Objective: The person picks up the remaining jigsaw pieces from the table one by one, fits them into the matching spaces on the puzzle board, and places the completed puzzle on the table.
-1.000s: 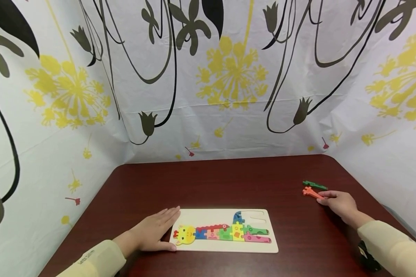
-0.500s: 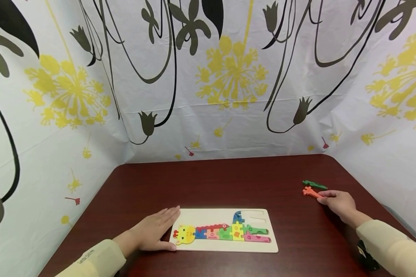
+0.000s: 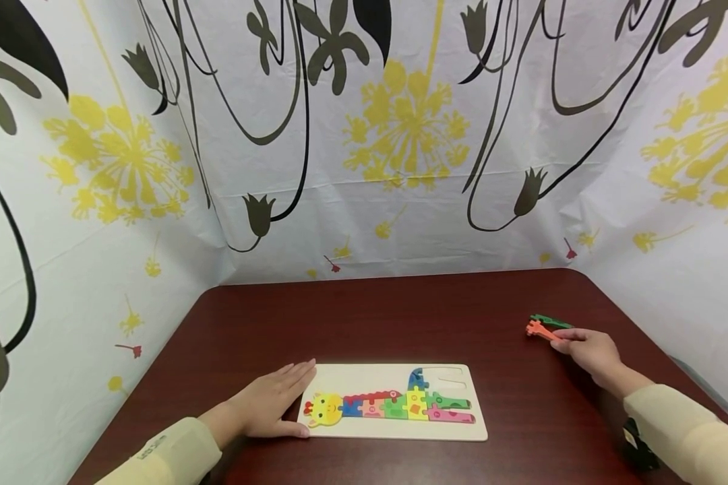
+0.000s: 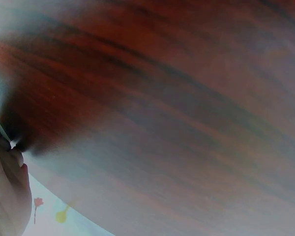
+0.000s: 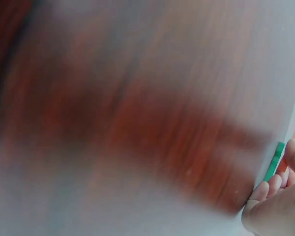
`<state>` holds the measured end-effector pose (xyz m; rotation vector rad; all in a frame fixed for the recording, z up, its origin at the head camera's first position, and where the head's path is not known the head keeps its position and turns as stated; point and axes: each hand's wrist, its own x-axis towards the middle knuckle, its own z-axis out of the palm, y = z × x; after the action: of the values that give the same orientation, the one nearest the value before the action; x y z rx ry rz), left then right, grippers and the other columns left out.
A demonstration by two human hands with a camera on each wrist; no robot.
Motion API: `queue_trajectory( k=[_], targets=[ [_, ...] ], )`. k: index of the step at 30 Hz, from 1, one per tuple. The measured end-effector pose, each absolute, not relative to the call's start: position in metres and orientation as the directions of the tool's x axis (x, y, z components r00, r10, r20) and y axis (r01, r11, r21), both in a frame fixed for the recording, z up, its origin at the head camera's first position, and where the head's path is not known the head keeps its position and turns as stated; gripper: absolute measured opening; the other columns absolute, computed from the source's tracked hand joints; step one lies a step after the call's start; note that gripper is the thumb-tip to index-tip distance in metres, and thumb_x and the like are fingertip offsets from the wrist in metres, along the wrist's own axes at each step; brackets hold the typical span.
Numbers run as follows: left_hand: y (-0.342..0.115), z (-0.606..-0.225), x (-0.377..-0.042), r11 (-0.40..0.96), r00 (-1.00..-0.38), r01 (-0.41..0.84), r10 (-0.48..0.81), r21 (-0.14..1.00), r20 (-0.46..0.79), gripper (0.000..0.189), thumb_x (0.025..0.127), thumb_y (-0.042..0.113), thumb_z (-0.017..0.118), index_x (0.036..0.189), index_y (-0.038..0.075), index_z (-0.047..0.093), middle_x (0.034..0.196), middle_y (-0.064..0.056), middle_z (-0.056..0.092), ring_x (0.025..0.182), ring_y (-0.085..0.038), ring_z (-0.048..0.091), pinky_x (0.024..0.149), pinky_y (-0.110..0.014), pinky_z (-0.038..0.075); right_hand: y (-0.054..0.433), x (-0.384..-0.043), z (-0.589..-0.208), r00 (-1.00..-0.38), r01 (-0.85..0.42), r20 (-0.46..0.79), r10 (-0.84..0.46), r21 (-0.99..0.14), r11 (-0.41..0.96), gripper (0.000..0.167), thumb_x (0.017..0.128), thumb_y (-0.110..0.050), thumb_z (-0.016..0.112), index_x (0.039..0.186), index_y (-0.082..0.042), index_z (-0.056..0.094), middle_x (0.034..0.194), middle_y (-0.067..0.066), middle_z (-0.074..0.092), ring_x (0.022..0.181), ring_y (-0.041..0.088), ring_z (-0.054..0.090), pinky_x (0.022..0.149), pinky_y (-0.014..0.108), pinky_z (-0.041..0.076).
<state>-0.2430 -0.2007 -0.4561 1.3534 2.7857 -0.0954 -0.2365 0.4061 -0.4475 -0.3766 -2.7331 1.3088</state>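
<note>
A giraffe puzzle board point(image 3: 394, 377) lies on the table, with colourful pieces forming a head, neck, body and legs. Two outlined leg slots near its upper right corner hold no piece. My left hand point(image 3: 273, 402) rests with straight fingers on the board's left edge. On the right, my right hand point(image 3: 591, 351) pinches an orange puzzle piece point(image 3: 540, 330) between thumb and fingers, its knobbed end pointing left. Just behind it lies a green puzzle piece point(image 3: 551, 321), partly overlapped in the head view. The right wrist view also shows the green piece point(image 5: 274, 162) beside my fingers.
The dark red-brown table point(image 3: 352, 323) has rounded far corners. A white cloth point(image 3: 315, 162) printed with flowers hangs behind it and along both sides. A dark object point(image 3: 640, 444) shows beneath my right sleeve.
The orange piece has risen slightly and shifted a little left in my right hand, now overlapping the green piece. My left hand and the board stay in place.
</note>
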Motion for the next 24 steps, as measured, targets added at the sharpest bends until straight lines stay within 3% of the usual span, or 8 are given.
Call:
queue_trajectory(
  k=[14, 24],
  targets=[
    [-0.201, -0.455, -0.242, 0.614, -0.614, 0.789, 0.787, -0.027, -0.058, 0.102, 0.086, 0.079, 0.032, 0.154, 0.004, 0.022, 0.160, -0.010, 0.020, 0.144, -0.024, 0.024, 0.113, -0.043, 0.026, 0.374, -0.240, -0.439, -0.983, 0.127, -0.015, 0.182, -0.772, 0.623, 0.046, 0.092, -0.030, 0.068, 0.121, 0.006, 0.063, 0.123, 0.029, 0.054, 0.094, 0.033, 0.046, 0.067, 0.033, 0.038],
    [-0.201, -0.454, -0.241, 0.614, -0.615, 0.789, 0.787, -0.032, -0.055, 0.102, 0.086, 0.079, 0.032, 0.154, 0.004, 0.022, 0.159, -0.010, 0.021, 0.144, -0.024, 0.024, 0.113, -0.043, 0.026, 0.347, -0.239, -0.432, -0.992, 0.056, 0.032, 0.124, -0.762, 0.645, 0.036, 0.091, -0.021, 0.070, 0.117, 0.004, 0.066, 0.109, 0.019, 0.061, 0.085, 0.028, 0.047, 0.062, 0.031, 0.038]
  ],
)
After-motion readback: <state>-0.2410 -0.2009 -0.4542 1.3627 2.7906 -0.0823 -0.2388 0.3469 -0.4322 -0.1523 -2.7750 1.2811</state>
